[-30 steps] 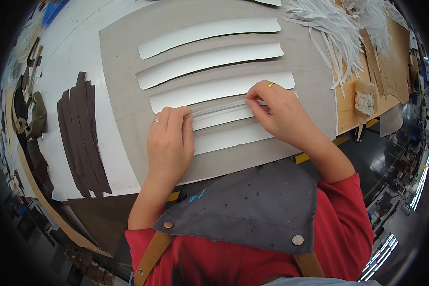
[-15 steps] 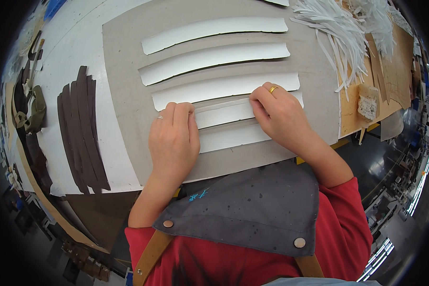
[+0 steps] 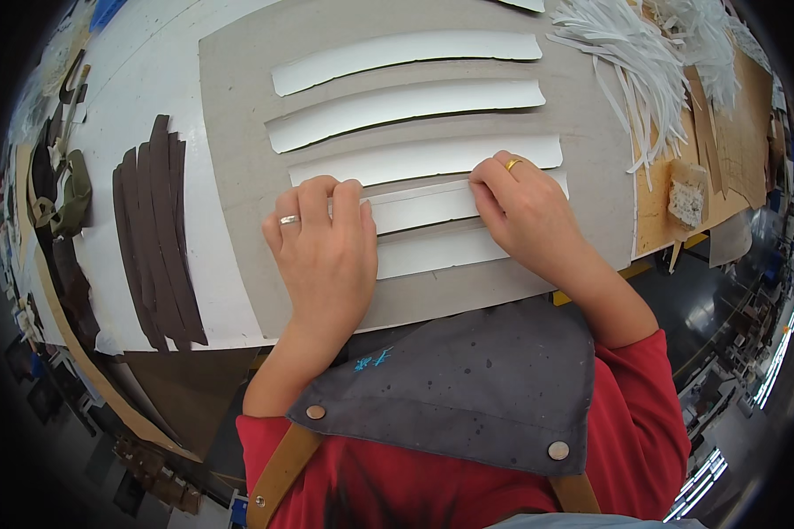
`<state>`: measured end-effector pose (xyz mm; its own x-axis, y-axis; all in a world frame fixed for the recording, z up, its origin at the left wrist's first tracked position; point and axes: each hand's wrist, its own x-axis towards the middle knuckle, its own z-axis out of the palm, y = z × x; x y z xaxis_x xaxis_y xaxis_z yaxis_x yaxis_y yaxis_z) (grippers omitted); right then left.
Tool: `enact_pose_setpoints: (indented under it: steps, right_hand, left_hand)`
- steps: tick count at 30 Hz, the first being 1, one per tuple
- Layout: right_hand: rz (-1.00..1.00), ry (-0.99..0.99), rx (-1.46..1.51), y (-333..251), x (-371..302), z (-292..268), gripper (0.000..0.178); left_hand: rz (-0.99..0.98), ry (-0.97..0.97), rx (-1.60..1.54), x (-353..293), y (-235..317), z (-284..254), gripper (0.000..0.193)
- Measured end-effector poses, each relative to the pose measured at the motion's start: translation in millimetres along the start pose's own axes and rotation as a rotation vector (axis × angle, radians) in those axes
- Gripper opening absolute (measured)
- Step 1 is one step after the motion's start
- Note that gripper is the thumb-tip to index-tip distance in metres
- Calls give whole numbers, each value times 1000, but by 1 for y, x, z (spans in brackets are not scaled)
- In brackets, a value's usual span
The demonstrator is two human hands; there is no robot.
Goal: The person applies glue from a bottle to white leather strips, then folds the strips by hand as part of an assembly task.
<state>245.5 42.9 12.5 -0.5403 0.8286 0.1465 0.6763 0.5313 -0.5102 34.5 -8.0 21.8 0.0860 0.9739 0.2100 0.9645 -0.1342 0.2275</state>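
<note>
Several curved white strips lie in rows across a grey board (image 3: pixel 238 185). My left hand (image 3: pixel 326 251) has its fingers bent down over the left part of one white strip (image 3: pixel 423 210), second from the near side. On the same strip's far edge, toward its right end, my right hand (image 3: pixel 534 207) pinches with thumb and forefinger. A thin line runs along that far edge between my hands. The nearest white strip (image 3: pixel 441 253) lies below my fingers, its left end hidden by my left hand. Just beyond my fingertips is another white strip (image 3: pixel 432 160).
Dark brown strips (image 3: pixel 154 234) lie in a bundle on the white table at left, with an olive strap (image 3: pixel 75 189) farther left. Thin white ribbons (image 3: pixel 622 66) are heaped at the far right. Near them, a small tub of white bits (image 3: pixel 686 196) stands on brown cardboard (image 3: pixel 653 207).
My left hand has shifted slightly left and away from me, its fingers spreading a little more over the strip. My right hand keeps its pinch. The whole view has shifted slightly.
</note>
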Motion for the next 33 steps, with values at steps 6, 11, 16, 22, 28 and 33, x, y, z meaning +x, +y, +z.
enact_pose_setpoints:
  steps: [6, 11, 16, 22, 28, 33]
  right_hand:
    - [-30, 3, -25, -1, 0, 1, 11]
    - [8, 19, -79, -1, -5, -5, 9]
    - [297, 40, 145, 20, -22, -34, 9]
    - [332, 89, 158, 38, -35, -35, 9]
    - [328, 99, 79, 37, -33, -33, 10]
    - [267, 107, -84, 39, -32, -31, 12]
  left_hand:
    - [242, -42, -127, -13, 15, 9, 28]
    - [279, -94, -244, -14, 15, 15, 29]
    - [274, -101, -281, -15, 13, 13, 28]
    - [275, -107, -276, -15, 13, 13, 28]
    - [284, -103, -284, -13, 13, 13, 26]
    - [276, -103, -296, -15, 12, 13, 28]
